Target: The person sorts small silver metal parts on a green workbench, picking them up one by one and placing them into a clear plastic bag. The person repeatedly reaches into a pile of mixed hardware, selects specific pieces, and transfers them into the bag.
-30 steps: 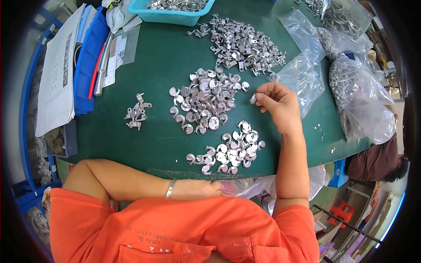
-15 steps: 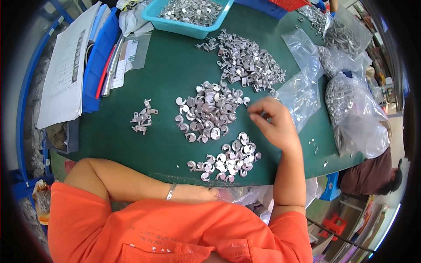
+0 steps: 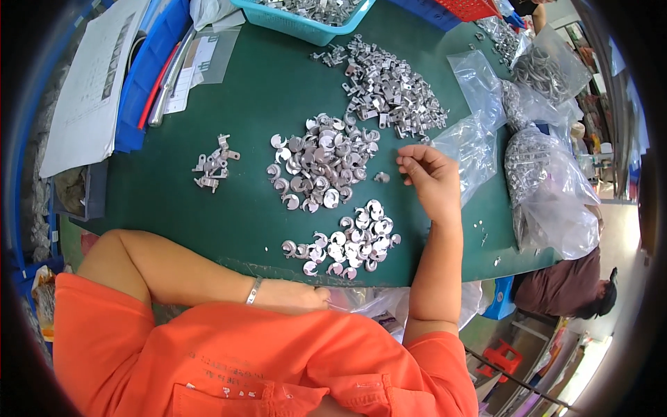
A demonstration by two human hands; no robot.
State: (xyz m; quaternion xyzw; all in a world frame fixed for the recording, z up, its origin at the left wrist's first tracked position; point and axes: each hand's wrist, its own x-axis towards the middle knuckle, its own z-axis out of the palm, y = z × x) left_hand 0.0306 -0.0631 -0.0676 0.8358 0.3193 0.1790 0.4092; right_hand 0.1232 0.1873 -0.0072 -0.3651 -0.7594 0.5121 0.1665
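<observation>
While the left hand [image 3: 292, 295] is resting loosely curled and empty at the desk's [image 3: 264, 76] near edge, the right hand [image 3: 427, 174] is hovering with fingers bent, seemingly holding nothing. A single small metal piece [image 3: 381, 177] is lying just beside its fingertips, between the near pile of round stampings [image 3: 347, 243] and the larger middle pile [image 3: 319, 160], so pinching that piece alone without disturbing either heap is looking wise.

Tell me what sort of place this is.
Probably a small-parts sorting or assembly bench in a workshop or factory. Heaps of stamped metal discs lie on a green-covered table, clear bags of metal parts stand beside the right hand, and a teal bin holds more.
</observation>
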